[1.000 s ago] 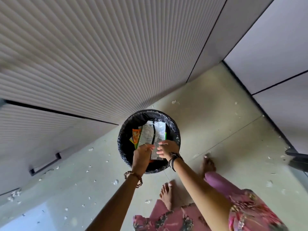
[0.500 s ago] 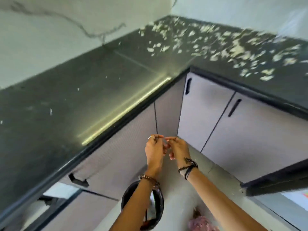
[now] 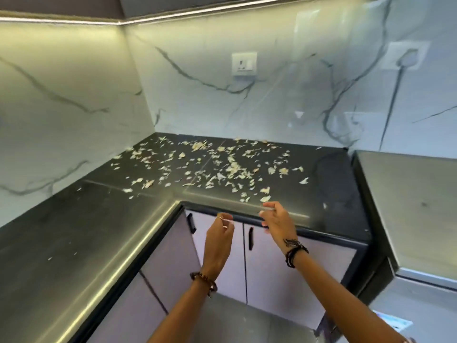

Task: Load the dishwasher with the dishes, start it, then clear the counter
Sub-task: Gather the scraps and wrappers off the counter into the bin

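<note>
Both hands have risen from the bin to the black stone L-shaped counter (image 3: 74,233). Left hand (image 3: 218,240) and right hand (image 3: 277,220) hover empty, fingers loosely curled. Pale peel scraps (image 3: 222,164) lie scattered at 12 o'clock.

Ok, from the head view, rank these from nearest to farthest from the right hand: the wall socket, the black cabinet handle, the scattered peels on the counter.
From the right hand:
1. Black cabinet handle, just below and left.
2. Scattered peels, across the counter behind it; the closest ones rival the handle.
3. Wall socket, high on the back wall.

Home kitchen; dark L-shaped counter (image 3: 61,243); marble backsplash (image 3: 284,100); cabinets (image 3: 284,276).
</note>
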